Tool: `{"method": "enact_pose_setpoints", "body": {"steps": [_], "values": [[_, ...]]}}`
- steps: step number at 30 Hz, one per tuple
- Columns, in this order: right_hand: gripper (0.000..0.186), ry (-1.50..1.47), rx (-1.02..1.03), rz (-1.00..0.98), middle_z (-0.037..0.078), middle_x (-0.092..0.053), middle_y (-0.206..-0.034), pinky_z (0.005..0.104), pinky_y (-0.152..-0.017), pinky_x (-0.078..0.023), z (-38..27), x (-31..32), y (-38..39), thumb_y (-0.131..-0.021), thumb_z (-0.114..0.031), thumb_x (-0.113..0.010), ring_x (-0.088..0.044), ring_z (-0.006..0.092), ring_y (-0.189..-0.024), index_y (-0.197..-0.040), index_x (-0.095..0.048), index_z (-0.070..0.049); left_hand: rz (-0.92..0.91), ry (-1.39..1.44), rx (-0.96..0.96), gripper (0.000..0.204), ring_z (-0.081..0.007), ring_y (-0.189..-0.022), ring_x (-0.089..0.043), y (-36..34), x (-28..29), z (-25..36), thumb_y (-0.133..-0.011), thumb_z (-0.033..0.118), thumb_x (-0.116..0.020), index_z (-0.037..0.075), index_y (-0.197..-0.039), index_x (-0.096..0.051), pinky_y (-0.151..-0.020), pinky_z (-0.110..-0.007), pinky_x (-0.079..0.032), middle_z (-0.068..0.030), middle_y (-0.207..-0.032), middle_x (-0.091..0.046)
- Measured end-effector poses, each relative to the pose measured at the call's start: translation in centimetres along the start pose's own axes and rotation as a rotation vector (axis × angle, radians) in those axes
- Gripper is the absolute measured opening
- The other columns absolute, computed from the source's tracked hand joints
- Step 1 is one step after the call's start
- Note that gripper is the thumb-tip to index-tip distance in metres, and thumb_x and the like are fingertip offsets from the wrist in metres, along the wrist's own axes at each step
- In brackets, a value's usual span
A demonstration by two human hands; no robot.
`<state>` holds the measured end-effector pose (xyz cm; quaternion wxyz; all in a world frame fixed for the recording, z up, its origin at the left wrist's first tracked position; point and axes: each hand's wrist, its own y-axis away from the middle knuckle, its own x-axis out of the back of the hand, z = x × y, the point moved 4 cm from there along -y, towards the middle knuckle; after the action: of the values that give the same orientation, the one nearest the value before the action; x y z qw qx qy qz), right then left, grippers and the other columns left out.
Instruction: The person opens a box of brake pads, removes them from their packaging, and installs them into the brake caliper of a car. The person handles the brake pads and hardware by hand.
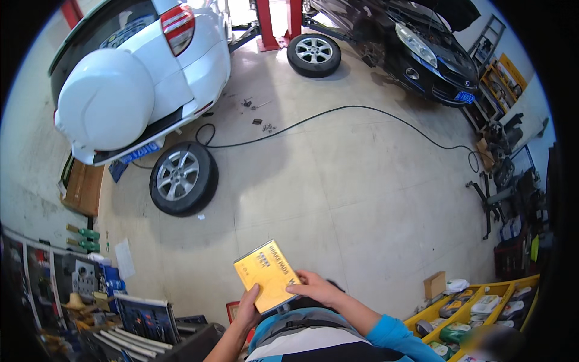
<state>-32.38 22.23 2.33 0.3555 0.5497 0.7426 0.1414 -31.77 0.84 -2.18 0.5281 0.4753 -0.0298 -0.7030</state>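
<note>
A flat yellow cardboard box (271,268) with dark printing is held in front of my body, tilted, its broad face up. My left hand (247,309) grips its lower left edge, thumb on the top face. From the right side my right hand (315,288) holds it, the thumb also pressed on the face and the fingers curled beneath. The underside of the box and most fingertips are hidden.
A white car (199,66) stands at left and a dark car (398,48), bonnet raised, at right. Two wheels lie on the floor, one near (184,179), one far (314,55). A black hose (289,131) crosses between. Yellow bins (470,304) are near right, a tool case (145,320) near left.
</note>
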Motion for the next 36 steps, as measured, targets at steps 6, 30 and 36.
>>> {"method": "enact_pose_setpoints", "body": {"steps": [6, 30, 36], "values": [[0.061, -0.295, 0.224, 0.017, 0.01, -0.063, -0.128, 0.0325, -0.103, -0.047, -14.4, 12.7, -11.0, -0.093, -0.018, -0.075, -0.059, 0.0169, -0.118, -0.143, -0.048, 0.005, -0.007, 0.001, 0.035, 0.077, -0.0321, -0.135, -0.053, -21.9, -12.4, 13.9, -0.106, 0.065, -0.025, 0.005, -0.152, -0.041, -0.112, -0.046, -0.044, -0.0148, -0.151, -0.051], [0.042, -0.191, -0.158, 0.501, 0.005, -0.069, -0.108, 0.0295, -0.072, -0.051, -69.2, 56.5, -68.2, -0.092, -0.033, -0.075, -0.064, 0.0137, -0.091, -0.12, -0.062, -0.004, 0.472, 0.139, -0.092, 0.037, -0.023, -0.095, -0.073, -99.5, -17.9, 51.9, -0.106, 0.036, -0.053, 0.005, -0.127, -0.059, -0.08, -0.038, -0.061, -0.0104, -0.11, -0.072], [0.042, -0.222, -0.22, 0.508, 0.005, -0.069, -0.108, 0.0308, -0.073, -0.052, -81.2, 62.2, -81.9, -0.092, -0.037, -0.075, -0.064, 0.0149, -0.089, -0.119, -0.062, -0.007, 0.644, -0.025, -0.141, 0.022, -0.022, -0.09, -0.071, -110.9, -20.4, 62.9, -0.096, 0.02, -0.07, 0.01, -0.108, -0.056, -0.08, -0.042, -0.061, -0.0066, -0.101, -0.067]]}}
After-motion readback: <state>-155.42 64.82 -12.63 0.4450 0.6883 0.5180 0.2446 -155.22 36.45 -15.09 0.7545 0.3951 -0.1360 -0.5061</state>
